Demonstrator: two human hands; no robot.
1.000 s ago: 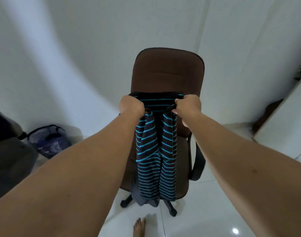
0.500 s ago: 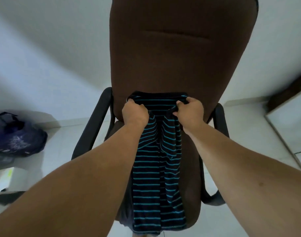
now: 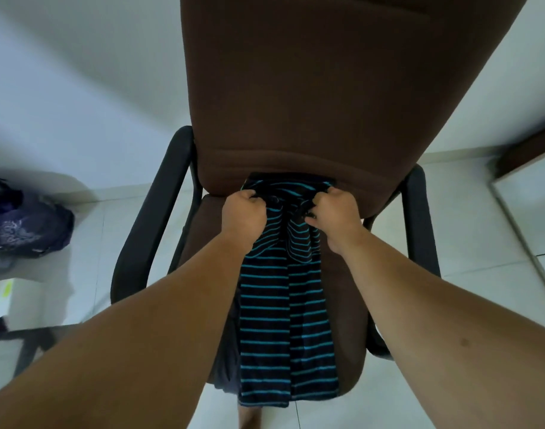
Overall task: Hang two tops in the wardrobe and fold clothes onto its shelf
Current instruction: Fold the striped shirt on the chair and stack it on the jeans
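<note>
A black top with thin blue stripes (image 3: 283,329) lies lengthwise along the seat of a brown office chair (image 3: 327,88), its lower end hanging over the seat's front edge. My left hand (image 3: 243,215) and my right hand (image 3: 334,213) each grip the garment's upper end, close together, near the foot of the chair's backrest. The cloth is bunched between the two fists. A grey garment (image 3: 226,366) peeks out under the striped top at the seat's left front. No wardrobe is in view.
The chair has black armrests (image 3: 147,230) on both sides. A dark blue bag (image 3: 23,227) sits on the white tiled floor at the left by the wall. A white panel with a dark edge (image 3: 531,193) stands at the right. My bare foot (image 3: 249,418) shows below the seat.
The view has closed in on the chair and tilted down. Both hands have lowered the striped top, which hung in the air before, so that it now lies along the seat.
</note>
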